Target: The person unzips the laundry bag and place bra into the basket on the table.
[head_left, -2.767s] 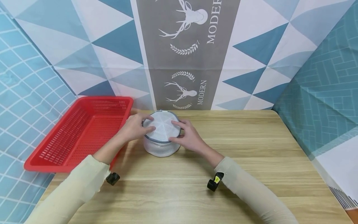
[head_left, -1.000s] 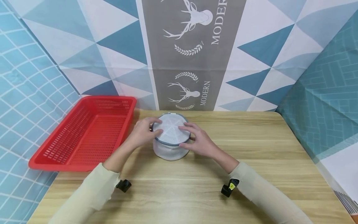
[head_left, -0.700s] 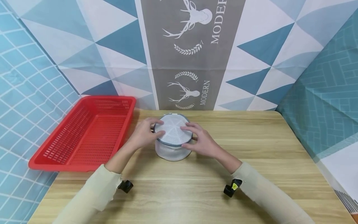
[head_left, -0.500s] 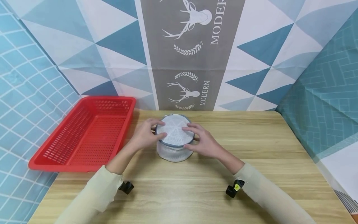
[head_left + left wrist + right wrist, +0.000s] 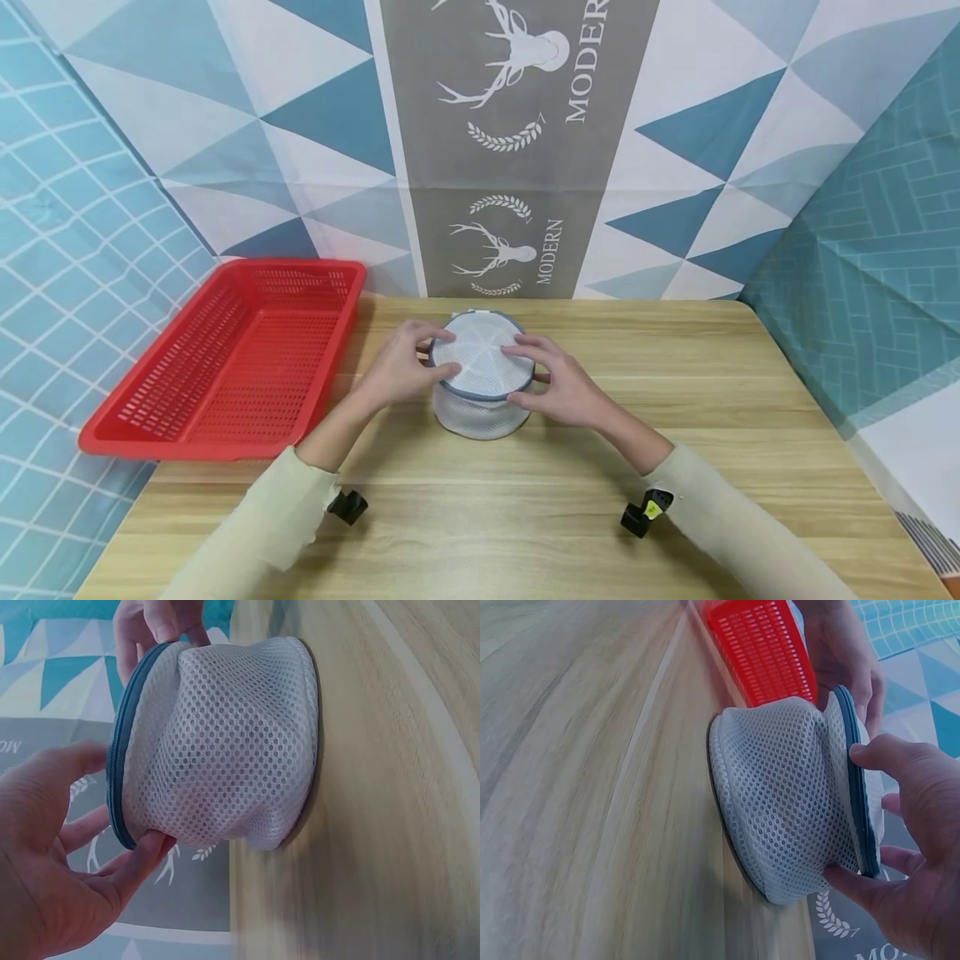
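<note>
A round white mesh laundry bag (image 5: 483, 354) with a blue-grey zipper rim stands upright on the wooden table. My left hand (image 5: 405, 364) grips its top edge from the left, thumb and fingers around the rim. On the opposite side my right hand (image 5: 564, 383) holds the same rim, thumb toward the front. Seen from the left wrist, the mesh wall (image 5: 225, 739) is slightly creased and its base meets the table. In the right wrist view the zipper (image 5: 857, 780) runs between my thumb and fingers.
A red perforated plastic basket (image 5: 341, 333) sits at the left, partly over the table's left edge. The wooden table (image 5: 675, 400) reaches back to a patterned wall covering (image 5: 517, 150). Small black wrist cameras (image 5: 348, 506) hang below both sleeves.
Both hands have shifted to the right and a little nearer, taking the mesh laundry bag along the table with them. Their hold on its rim looks the same.
</note>
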Motion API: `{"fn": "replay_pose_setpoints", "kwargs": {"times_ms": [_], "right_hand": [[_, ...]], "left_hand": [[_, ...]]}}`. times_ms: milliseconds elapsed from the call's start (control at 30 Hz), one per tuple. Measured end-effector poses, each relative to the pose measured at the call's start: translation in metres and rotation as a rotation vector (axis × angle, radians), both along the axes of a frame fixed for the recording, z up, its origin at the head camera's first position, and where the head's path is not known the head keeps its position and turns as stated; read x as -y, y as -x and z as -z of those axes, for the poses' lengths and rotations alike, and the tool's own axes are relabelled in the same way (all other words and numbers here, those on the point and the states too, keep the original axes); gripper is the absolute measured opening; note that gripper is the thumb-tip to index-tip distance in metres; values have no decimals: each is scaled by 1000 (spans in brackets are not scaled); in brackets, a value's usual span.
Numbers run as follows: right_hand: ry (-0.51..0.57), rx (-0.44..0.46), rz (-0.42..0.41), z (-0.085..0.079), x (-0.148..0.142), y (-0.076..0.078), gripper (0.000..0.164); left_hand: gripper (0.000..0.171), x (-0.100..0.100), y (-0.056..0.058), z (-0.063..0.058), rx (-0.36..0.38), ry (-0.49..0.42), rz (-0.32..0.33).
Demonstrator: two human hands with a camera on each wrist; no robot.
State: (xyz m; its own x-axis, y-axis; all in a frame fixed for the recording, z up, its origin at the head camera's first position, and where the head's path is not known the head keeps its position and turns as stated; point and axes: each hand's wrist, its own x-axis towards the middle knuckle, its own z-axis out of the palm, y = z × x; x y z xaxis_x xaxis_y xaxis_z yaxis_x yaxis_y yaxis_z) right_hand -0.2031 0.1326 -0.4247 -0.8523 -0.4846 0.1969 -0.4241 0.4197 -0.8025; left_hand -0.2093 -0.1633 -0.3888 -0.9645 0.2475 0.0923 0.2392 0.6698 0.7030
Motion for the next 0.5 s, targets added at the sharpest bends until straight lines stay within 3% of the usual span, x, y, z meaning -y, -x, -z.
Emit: {"fn": "replay_pose_setpoints", "kwargs": {"times_ms": [500], "right_hand": [[24, -33, -9, 0, -23, -6, 66]], "left_hand": [[47, -16, -1, 7, 0, -87, 49]]}}
